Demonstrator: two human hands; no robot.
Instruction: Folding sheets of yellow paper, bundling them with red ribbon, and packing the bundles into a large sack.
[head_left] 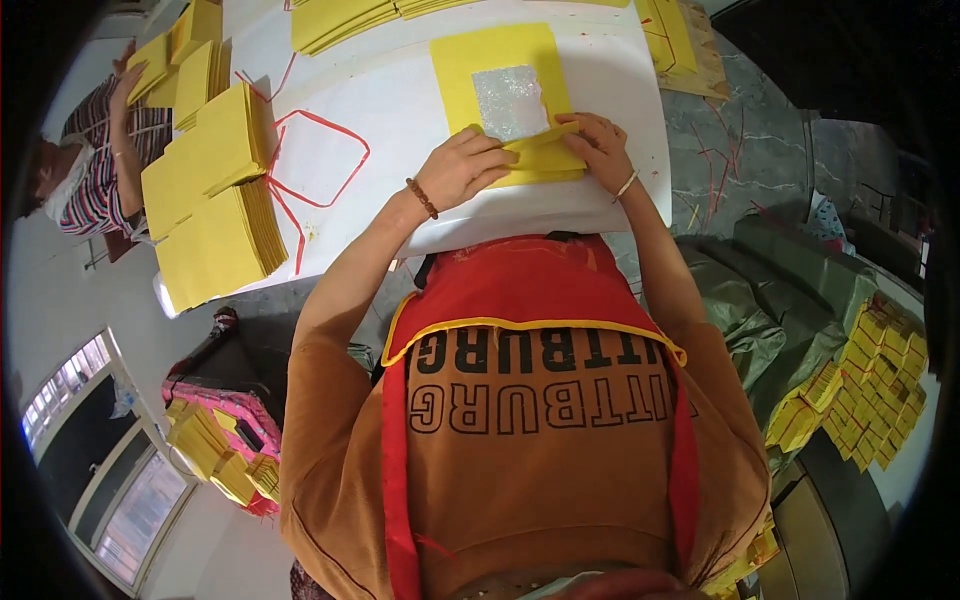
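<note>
A yellow paper sheet (440, 65) with a silver glittery foil square (505, 95) in its middle lies on the white table before me. The near edge of the yellow paper is lifted and folded back toward the foil, covering its lower part. My left hand (465, 170) is closed, fingertips on the left end of this folded flap (545, 155). My right hand (602, 150) pinches the flap's right end between thumb and fingers. Whether a single sheet or a stack lies beneath is hard to make out.
Stacks of yellow paper (210, 250) line the table's left side, beside red ties (340, 140). More yellow paper (345, 22) lies at the far edge. A co-worker (100, 180) handles paper at the left. Tied yellow bundles (870, 390) sit at the right, near green sacking (740, 300).
</note>
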